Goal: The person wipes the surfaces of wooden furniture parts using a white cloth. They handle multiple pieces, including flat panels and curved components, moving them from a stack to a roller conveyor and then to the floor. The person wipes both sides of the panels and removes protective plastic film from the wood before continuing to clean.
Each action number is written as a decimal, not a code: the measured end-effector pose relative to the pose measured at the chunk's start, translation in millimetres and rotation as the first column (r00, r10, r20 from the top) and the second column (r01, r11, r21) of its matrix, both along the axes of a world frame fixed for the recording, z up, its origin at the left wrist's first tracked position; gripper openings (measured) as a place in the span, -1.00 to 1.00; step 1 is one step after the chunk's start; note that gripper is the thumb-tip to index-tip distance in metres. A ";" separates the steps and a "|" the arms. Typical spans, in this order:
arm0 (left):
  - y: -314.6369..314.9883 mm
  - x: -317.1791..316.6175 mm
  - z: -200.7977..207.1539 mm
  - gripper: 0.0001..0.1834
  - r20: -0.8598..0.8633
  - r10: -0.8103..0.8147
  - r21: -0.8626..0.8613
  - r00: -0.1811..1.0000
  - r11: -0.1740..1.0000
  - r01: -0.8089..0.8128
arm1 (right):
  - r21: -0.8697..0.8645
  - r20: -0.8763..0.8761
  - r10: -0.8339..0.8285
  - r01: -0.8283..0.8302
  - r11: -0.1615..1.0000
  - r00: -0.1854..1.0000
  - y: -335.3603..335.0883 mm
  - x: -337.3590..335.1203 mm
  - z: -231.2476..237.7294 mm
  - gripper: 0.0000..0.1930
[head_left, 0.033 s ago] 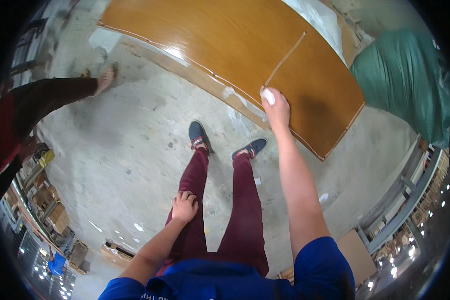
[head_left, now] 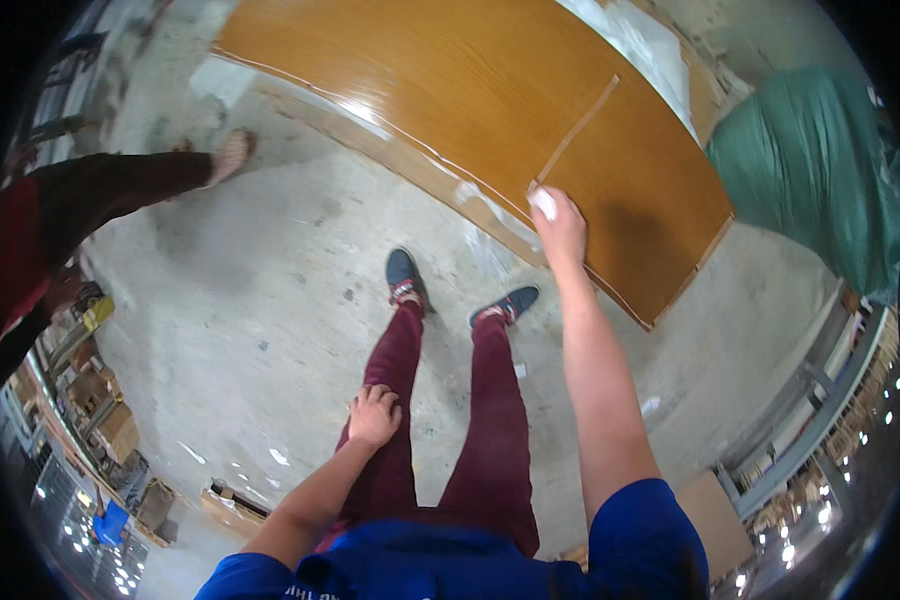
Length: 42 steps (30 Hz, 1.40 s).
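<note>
My right hand (head_left: 560, 225) is closed around a small white rounded thing (head_left: 543, 203), whose kind I cannot make out. It holds this against the glossy brown wooden panel (head_left: 450, 90), near the panel's close edge. Just beyond my fingers, the end of a thin pale strip (head_left: 578, 128) runs across the panel. A similar light line follows the panel's edge. My left hand (head_left: 374, 414) rests on my left leg with fingers laid over the maroon trousers and holds nothing.
Cardboard and white wrapping (head_left: 470, 200) stick out under the panel's near edge. A large green wrapped bundle (head_left: 800, 165) stands at the right. Another person's leg (head_left: 120, 195) and bare foot reach in from the left. Shelving (head_left: 820, 410) lines the lower right over the concrete floor (head_left: 260, 300).
The whole view has shifted slightly, so the panel and floor sit a little lower and further right. Both hands keep nearly the same places, the right still by the strip's end.
</note>
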<state>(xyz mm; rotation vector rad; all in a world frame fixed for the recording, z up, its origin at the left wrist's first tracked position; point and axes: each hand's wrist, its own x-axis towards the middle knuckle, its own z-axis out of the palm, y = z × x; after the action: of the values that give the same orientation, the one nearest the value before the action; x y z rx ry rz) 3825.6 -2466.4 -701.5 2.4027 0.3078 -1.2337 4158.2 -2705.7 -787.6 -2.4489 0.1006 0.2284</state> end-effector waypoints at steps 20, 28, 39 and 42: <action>67.9 7.8 159.2 -0.58 0.088 0.067 0.037 0.994 0.997 -0.070 | 0.510 -0.410 0.634 0.741 -0.437 0.656 -48.1 -114.6 273.6 -0.32; 4.9 50.0 158.5 -0.65 0.268 0.084 -0.133 0.960 0.990 -0.050 | 0.652 -0.257 0.540 0.556 -0.516 0.802 -136.5 -129.2 319.9 -0.33; 16.6 51.1 149.4 -0.65 0.429 0.085 -0.240 0.899 0.971 0.022 | 0.693 -0.228 0.416 0.447 -0.565 0.880 -146.0 -191.1 340.3 -0.34; 59.8 21.9 155.2 -0.61 0.383 0.212 -0.237 0.899 0.963 -0.126 | 0.689 -0.210 0.442 0.452 -0.566 0.872 -118.3 -197.6 343.5 -0.34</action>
<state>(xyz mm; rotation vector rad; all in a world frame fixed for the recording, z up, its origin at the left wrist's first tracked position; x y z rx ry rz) 3847.5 -2406.6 -546.3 2.3205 0.2412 -0.6310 3960.6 -2824.1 -444.0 -0.1007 0.0578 0.6158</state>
